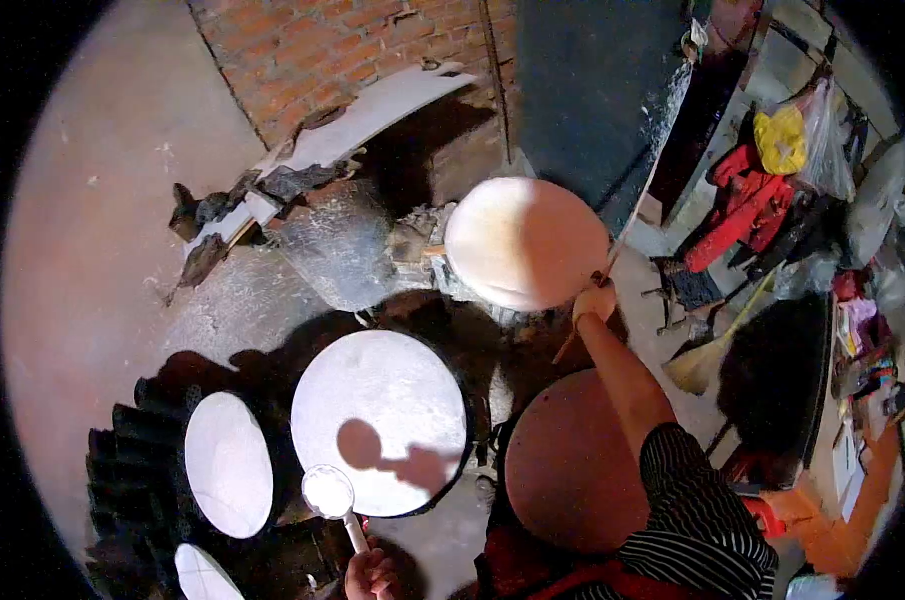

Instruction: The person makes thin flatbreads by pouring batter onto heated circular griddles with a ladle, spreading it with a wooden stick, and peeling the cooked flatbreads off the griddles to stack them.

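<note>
My left hand (373,574) is at the bottom, closed around the handle of a white, round-headed tool like a ladle (328,491). Its head overlaps the lower edge of a large white round surface (373,400) and casts a shadow there. My right arm reaches forward, and my right hand (595,300) is closed around a thin brown stick (567,343) at the near right edge of another pale disc (483,240). Half of that disc lies in shadow. Whether the stick touches it, I cannot tell. A reddish, shaded round surface (573,465) sits below my right forearm.
Smaller white ovals (229,465) stand at left beside a dark ridged stack (123,490). Behind are a broken white board (373,115), a brick wall (353,45) and a dark panel (593,90). A broom (698,368), red cloth (738,215) and bags fill the right.
</note>
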`<state>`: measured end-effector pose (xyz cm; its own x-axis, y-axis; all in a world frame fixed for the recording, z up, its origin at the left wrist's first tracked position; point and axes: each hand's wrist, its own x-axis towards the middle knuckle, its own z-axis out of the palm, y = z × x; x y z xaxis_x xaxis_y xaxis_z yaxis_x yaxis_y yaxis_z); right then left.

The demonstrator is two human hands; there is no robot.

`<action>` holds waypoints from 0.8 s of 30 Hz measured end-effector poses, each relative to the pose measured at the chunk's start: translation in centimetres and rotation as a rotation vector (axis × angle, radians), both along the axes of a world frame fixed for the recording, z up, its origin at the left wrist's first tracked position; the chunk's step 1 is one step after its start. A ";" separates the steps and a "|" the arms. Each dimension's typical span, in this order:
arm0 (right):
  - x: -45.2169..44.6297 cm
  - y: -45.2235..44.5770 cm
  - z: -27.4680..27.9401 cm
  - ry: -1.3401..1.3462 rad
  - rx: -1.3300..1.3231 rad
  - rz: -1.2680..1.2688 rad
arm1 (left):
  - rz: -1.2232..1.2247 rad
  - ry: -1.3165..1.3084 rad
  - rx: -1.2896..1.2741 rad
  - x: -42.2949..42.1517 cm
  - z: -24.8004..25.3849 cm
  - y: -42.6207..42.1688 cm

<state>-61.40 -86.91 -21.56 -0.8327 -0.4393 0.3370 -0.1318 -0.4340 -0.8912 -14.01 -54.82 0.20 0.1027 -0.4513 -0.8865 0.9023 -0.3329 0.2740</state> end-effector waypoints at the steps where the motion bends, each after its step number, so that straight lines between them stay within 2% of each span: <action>1: 0.0 1.3 0.9 0.113 -0.032 -0.040 | 0.013 0.049 -0.020 0.0 -0.4 1.4; 3: 1.3 4.8 3.8 0.041 0.110 0.031 | 0.040 0.162 -0.065 -0.5 -1.3 4.7; 4: 2.4 6.7 4.9 -0.138 0.294 0.149 | 0.064 0.232 -0.088 -0.8 -1.9 6.8; 5: 3.7 9.1 6.2 -0.308 0.485 0.278 | 0.101 0.317 -0.111 -1.4 -2.4 9.5; 7: 7.2 15.2 11.1 -0.624 0.444 0.723 | 0.177 0.456 -0.194 -3.4 -3.1 15.4; 8: 8.8 18.6 12.1 -0.615 0.588 0.893 | 0.131 0.458 -0.499 -3.9 -7.0 18.4; 9: 11.0 22.9 16.2 -0.473 0.758 0.989 | 0.053 0.308 -0.583 -7.0 -3.4 20.6; 10: 11.6 25.8 13.7 -0.454 0.777 1.188 | 0.163 0.344 -0.498 -8.8 -2.2 22.9; 11: 13.2 29.4 15.4 -0.232 0.930 1.313 | 0.278 0.371 -0.415 -10.6 -1.0 25.2; 12: 13.6 32.3 11.3 -0.150 0.843 1.481 | 0.393 0.388 -0.337 -12.6 0.1 27.4; 13: 14.6 34.9 7.2 0.114 0.787 1.540 | 0.370 0.203 -0.261 -14.0 0.7 29.9; 14: 15.0 37.0 4.1 -0.243 0.828 1.775 | 0.332 0.022 -0.164 -15.4 1.3 32.4; 15: 16.1 40.5 4.2 -0.446 0.969 1.830 | 0.489 0.277 -0.287 -15.4 -3.0 35.9; 16: 17.2 43.8 4.4 -0.645 1.125 1.847 | 0.648 0.323 -0.303 -16.6 -3.4 39.3; 17: 17.6 46.8 3.9 -0.419 1.144 1.995 | 0.792 0.377 -0.318 -17.7 -3.9 42.0; 18: 17.7 49.5 3.7 0.322 0.983 2.217 | 0.924 0.436 -0.330 -18.9 -4.3 44.7; 19: 18.0 52.2 4.3 0.966 0.722 2.259 | 0.942 0.284 -0.325 -20.1 -4.6 47.6; 20: 18.2 54.6 4.9 1.266 0.561 2.302 | 0.958 0.136 -0.308 -21.4 -4.9 50.9; 21: 18.9 56.8 5.1 1.400 0.453 2.371 | 1.103 0.224 -0.436 -22.4 -6.4 55.3; 22: 19.7 59.4 3.8 1.351 0.330 2.444 | 1.237 0.326 -0.567 -23.4 -8.0 59.7; 23: 20.4 62.0 2.4 1.298 0.206 2.513 | 1.406 0.176 -0.464 -24.9 -7.8 63.0; 24: 21.6 65.2 5.7 1.373 0.087 2.592 | 1.376 -0.225 -0.115 -26.5 -10.3 66.6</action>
<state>-39.79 -21.73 -15.85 0.9312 0.3389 -0.1345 0.0637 -0.5144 -0.8552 -40.46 11.80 -10.14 0.6505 0.0586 -0.7572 0.4165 0.8062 0.4203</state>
